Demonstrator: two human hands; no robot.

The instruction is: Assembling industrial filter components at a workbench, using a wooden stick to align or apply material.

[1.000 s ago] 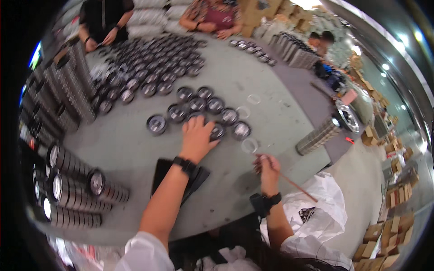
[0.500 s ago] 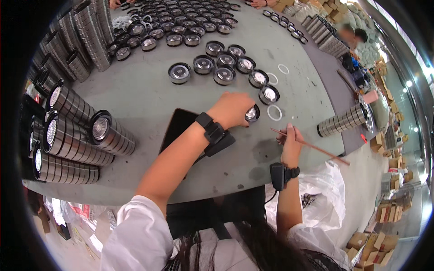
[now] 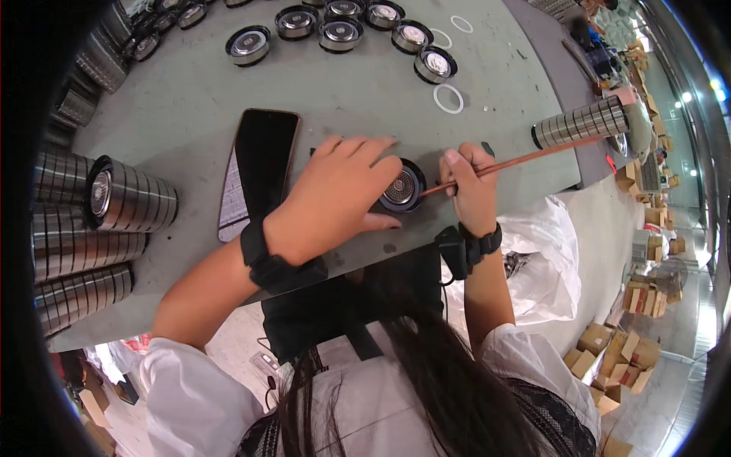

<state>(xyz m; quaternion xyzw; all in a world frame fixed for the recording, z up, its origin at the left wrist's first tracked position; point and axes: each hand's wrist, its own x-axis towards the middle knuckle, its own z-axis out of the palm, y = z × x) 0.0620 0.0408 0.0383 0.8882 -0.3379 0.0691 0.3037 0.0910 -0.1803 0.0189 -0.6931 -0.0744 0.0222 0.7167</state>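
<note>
A round steel lid (image 3: 401, 190) with a black rim and a perforated centre lies face up near the table's front edge. My left hand (image 3: 331, 186) reaches over its left side, thumb at the near edge and forefinger at the far one, steadying it. In my right hand (image 3: 474, 186) a thin reddish-brown stick (image 3: 525, 158) is gripped in a fist. The stick's left tip meets the lid's right rim. Its other end stretches toward a stack of lids lying on its side. Part of the lid is hidden under my left fingers.
A phone (image 3: 270, 141) lies left of my left hand. Beyond are several loose lids (image 3: 340, 34) and white rings (image 3: 448, 98). Steel stacks (image 3: 137, 194) crowd the left side; another stack (image 3: 580, 122) lies at the right edge. A white plastic bag (image 3: 544, 244) hangs below the table.
The view has tipped downward. My left hand has drawn the lid toward me, and its perforated centre now shows. My right hand has brought the stick's tip to the lid's rim.
</note>
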